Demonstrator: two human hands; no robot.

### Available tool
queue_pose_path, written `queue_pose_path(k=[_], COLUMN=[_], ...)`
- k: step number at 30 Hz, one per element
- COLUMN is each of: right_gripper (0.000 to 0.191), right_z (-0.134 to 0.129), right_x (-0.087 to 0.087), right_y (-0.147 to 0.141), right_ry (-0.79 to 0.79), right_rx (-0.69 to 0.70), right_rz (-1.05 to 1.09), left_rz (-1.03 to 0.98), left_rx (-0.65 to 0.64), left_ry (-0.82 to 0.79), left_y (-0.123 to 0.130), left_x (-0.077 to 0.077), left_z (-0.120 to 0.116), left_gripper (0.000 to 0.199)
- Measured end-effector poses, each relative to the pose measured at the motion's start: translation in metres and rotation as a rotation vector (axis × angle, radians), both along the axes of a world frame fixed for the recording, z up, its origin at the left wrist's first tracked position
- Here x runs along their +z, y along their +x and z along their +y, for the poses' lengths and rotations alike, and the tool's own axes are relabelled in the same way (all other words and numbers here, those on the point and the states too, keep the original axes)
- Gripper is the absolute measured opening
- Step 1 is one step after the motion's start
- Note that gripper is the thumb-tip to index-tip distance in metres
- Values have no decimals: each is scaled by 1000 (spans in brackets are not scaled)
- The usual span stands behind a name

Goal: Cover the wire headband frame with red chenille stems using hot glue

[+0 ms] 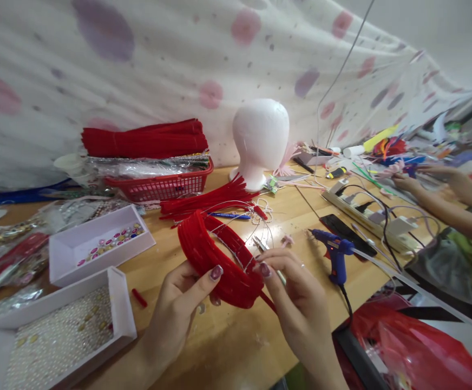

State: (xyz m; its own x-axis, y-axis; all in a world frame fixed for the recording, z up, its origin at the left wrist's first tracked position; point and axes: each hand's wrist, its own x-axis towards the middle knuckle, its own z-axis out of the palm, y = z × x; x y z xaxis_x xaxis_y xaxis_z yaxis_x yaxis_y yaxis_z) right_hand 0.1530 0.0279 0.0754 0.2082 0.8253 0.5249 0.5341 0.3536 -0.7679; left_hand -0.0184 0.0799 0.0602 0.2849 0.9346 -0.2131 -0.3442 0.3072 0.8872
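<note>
A red fuzzy band (220,265), bent into a round hoop with thin wires inside and above it, is held off the table between both hands. My left hand (185,303) grips its lower left side, thumb on the outer face. My right hand (290,292) pinches the right end of the band near the wires, and a thin red strip sticks out below the fingers. Behind the band lie a bundle of red stems (220,197) and a blue pen (230,215). Metal tips of a tool (259,244) show just behind my right fingers.
A white foam head (260,135) stands at the back, beside a red basket (163,187). White trays of gems (63,273) and pearls (122,309) sit left. A blue glue gun (337,252) and a power strip (366,225) lie right, near another person's arms (447,206).
</note>
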Motion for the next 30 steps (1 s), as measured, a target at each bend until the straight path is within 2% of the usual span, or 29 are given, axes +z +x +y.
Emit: queue_pose_path(k=[3, 6, 10, 14, 20, 25, 30], right_gripper=[15, 18, 18, 15, 15, 18, 16], right_z=[-1, 0, 2, 6, 6, 0, -8], right_x=[1, 10, 25, 27, 17, 13, 7], right_y=[6, 12, 18, 16, 12, 23, 33], right_ry=[100, 163, 98, 4, 48, 142, 59], right_rx=[-50, -14, 12, 30, -15, -26, -18], right_rz=[-55, -138, -372, -510, -390, -270, -132], left_rz=[-12, -54, -59, -34, -8, -6, -10], left_rx=[10, -13, -45, -100, -90, -70, -50], left_ry=[4, 24, 32, 57, 54, 57, 41], left_y=[0, 2, 3, 3, 2, 2, 5], left_x=[1, 1, 0, 2, 4, 2, 2], left_z=[-1, -1, -2, -2, -5, -4, -2], left_gripper=[35, 31, 28, 29, 30, 27, 30])
